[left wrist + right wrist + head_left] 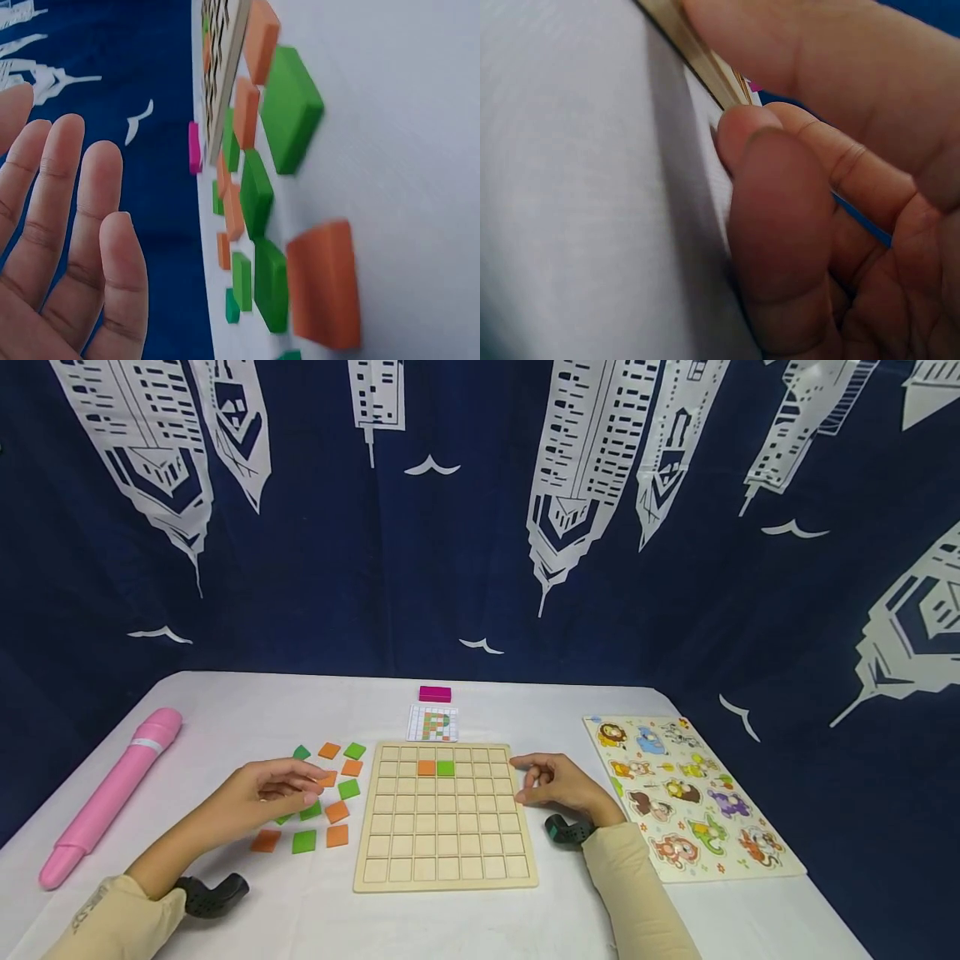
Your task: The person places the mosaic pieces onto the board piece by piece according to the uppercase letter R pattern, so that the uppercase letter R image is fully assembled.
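Note:
My left hand (273, 789) hovers over loose orange and green square tiles, its fingers relaxed with nothing between them. In the left wrist view, the left hand (67, 247) is apart from the tiles, among them a green tile (291, 109). A wooden grid board (446, 870) lies in the middle, with an orange tile (427, 767) and a green tile (446, 768) side by side in its second row. At the board's right edge, my right hand (558, 785) rests its forefinger and thumb against the rim. Its other fingers (780, 217) curl below in the right wrist view.
A card (432, 724) with a green and orange grid pattern lies behind the board, before a magenta block (435, 694). On the left lies a pink stick-like object (112, 797); on the right, an animal puzzle board (693, 793). A dark blue curtain (450, 568) hangs behind.

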Available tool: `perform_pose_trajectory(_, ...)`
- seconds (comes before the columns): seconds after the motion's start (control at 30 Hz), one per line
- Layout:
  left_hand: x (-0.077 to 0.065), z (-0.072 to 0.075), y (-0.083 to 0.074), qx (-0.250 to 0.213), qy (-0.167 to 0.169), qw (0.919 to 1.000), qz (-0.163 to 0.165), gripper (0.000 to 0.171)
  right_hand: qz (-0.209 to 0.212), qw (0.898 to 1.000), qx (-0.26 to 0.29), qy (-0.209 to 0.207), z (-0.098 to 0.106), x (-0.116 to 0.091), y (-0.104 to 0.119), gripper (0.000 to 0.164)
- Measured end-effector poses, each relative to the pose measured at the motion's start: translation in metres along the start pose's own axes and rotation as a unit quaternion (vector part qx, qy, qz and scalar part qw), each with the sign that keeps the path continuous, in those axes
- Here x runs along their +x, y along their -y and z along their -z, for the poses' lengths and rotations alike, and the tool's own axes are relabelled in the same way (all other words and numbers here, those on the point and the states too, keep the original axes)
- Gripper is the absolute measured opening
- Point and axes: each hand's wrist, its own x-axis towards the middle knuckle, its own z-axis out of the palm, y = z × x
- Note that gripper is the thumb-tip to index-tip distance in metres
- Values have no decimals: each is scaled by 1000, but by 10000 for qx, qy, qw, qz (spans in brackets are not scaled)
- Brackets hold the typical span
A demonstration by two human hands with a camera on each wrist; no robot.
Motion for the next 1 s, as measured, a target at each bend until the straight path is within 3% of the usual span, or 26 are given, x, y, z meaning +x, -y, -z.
perform_pose_trajectory(0.17,-6,4,7,43,-59,10000,-55,29,6,10000,21,19,0,0,1,62)
perform_pose_trajectory(0.27,-7,6,9,33,41,9999,96,30,45,10000,41,39,0,1,1,62)
perform_pose_trajectory(0.7,-19,47,36,-61,1220,9913,488,32,213,9996,134,82,0,0,1,62)
perform_pose_trajectory(0.87,-24,54,44,-364,1625,9837,672,28,183,9998,82,50,0,0,0,62)
perform_pose_trajectory(1.0,-26,55,45,-452,1754,9779,1042,30,143,9999,80,47,0,1,0,61)
